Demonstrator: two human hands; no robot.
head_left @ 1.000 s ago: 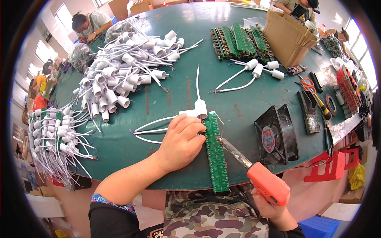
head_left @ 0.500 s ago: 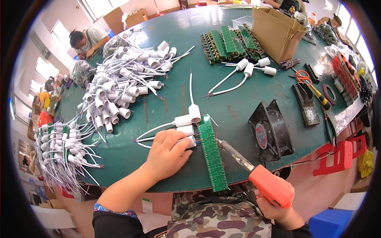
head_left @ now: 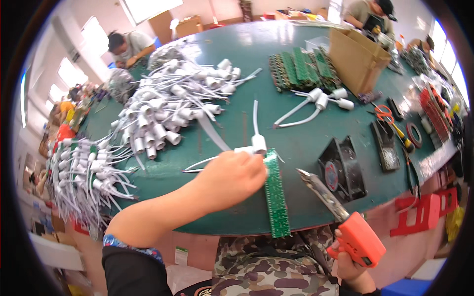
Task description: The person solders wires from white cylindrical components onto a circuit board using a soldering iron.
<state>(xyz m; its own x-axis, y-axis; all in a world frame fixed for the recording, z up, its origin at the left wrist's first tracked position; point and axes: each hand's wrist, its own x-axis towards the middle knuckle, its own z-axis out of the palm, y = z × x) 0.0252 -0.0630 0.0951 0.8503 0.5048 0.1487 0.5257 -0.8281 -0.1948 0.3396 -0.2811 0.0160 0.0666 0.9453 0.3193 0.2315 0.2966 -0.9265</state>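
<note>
My right hand (head_left: 349,266) is wrapped round the orange-red handle of a soldering gun (head_left: 364,239). Its metal tip points up and left, apart from the long green circuit board (head_left: 277,200) lying on the table. Over the board's far left edge is my left hand (head_left: 234,178), fingers curled together; what they grip, if anything, is hidden under them. Just beyond those knuckles a white cylindrical lamp holder (head_left: 258,143) stands with its wire pointing away. Another white lamp holder (head_left: 243,150) is partly covered by the hand, and white wires stick out to the left.
A large pile of white lamp holders (head_left: 158,113) covers the left, with wired boards (head_left: 74,172) nearer. Stacked green boards (head_left: 301,69) and a cardboard box (head_left: 358,59) stand at the back. Right are a black fan (head_left: 343,167), a black tray (head_left: 384,143) and pliers (head_left: 410,170). Other people sit around.
My right hand has drawn the soldering gun's tip away from the board, to the right. My left hand has moved right, over the lamp holders to the board's edge. The view has shifted slightly.
</note>
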